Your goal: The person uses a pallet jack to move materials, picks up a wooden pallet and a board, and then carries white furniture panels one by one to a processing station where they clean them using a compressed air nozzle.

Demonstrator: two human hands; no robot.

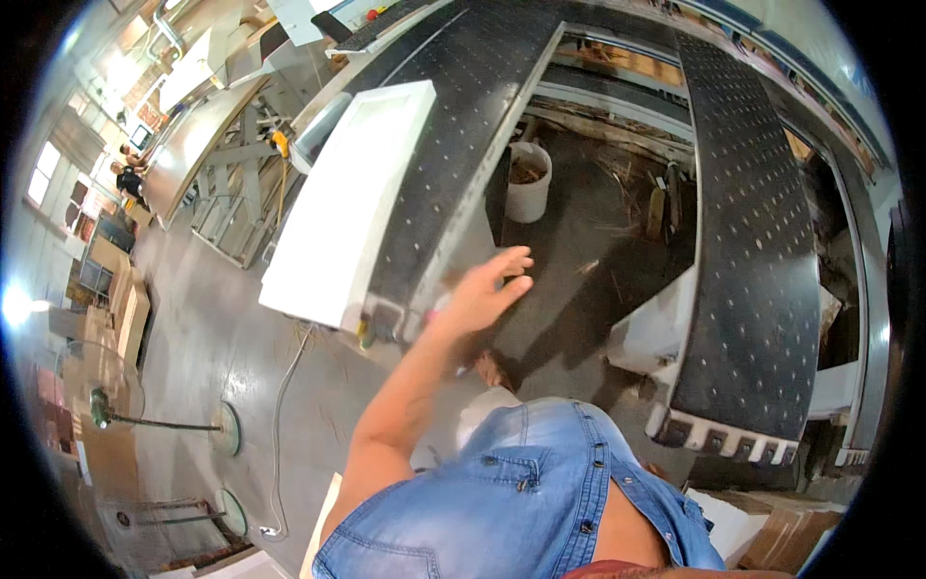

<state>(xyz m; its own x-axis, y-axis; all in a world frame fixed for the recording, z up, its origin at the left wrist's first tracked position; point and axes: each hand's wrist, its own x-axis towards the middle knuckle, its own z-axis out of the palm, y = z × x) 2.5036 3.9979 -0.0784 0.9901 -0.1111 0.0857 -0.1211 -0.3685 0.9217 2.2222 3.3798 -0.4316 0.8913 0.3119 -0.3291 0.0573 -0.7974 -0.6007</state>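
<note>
From where I stand, the left hand (490,289) hangs near the middle of the frame, blurred a little, fingers loosely bent and the thumb spread apart from them, with nothing in its grasp that I can see. The right hand is out of sight, so I cannot tell how it is held. Nearest the left hand is the left beam (453,125), black and dotted with pale studs, running from the upper middle down toward the wrist. On it, left of centre, lies the white panel (352,198), long and slanting, well apart from the fingers and jutting past the beam's left edge. The right beam (752,261), just as studded, fills much of the right side of the frame. Between the two, in the upper middle, a white bucket (528,205) stands on the dark floor (579,299) (it has brownish scraps inside). A yellowish cylinder (656,210) stands to the right of it. At lower centre is the blue shirt (434,511) of the person whose arm this is. A pale cable (280,415) trails down the lower left, beside a round base (228,430). In the upper left stands a long table (207,140), with people (130,181) at its far side.
</note>
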